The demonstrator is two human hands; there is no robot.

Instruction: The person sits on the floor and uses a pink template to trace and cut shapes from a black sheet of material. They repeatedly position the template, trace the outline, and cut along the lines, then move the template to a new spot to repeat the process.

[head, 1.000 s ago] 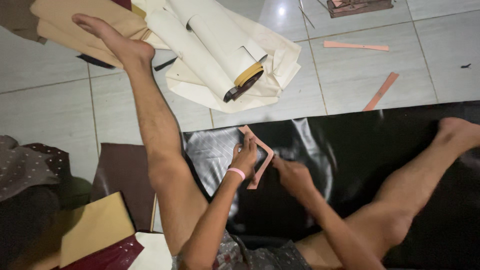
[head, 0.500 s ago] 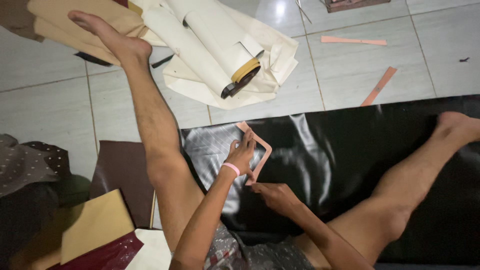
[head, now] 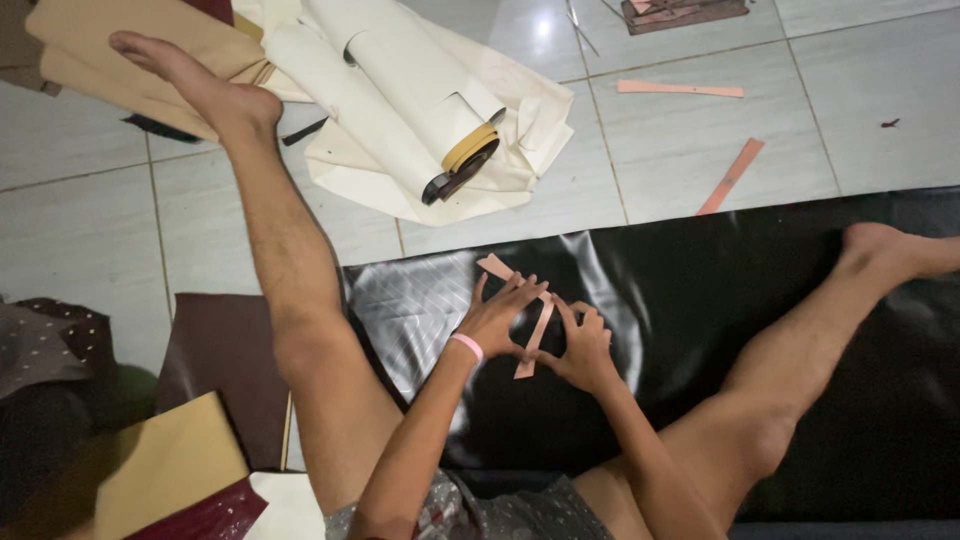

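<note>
Right hand [head: 583, 348] now up beside left hand [head: 497, 318], both pinching pink angled template [head: 527, 318] flat on black sheet [head: 700, 300]; long arm runs toward body

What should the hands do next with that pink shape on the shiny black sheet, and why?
Probably press the pink template flat and steady. Both the left hand and the right hand already rest on it, and it lies on the glossy black sheet, which looks slippery, so it may slide unless held.
</note>
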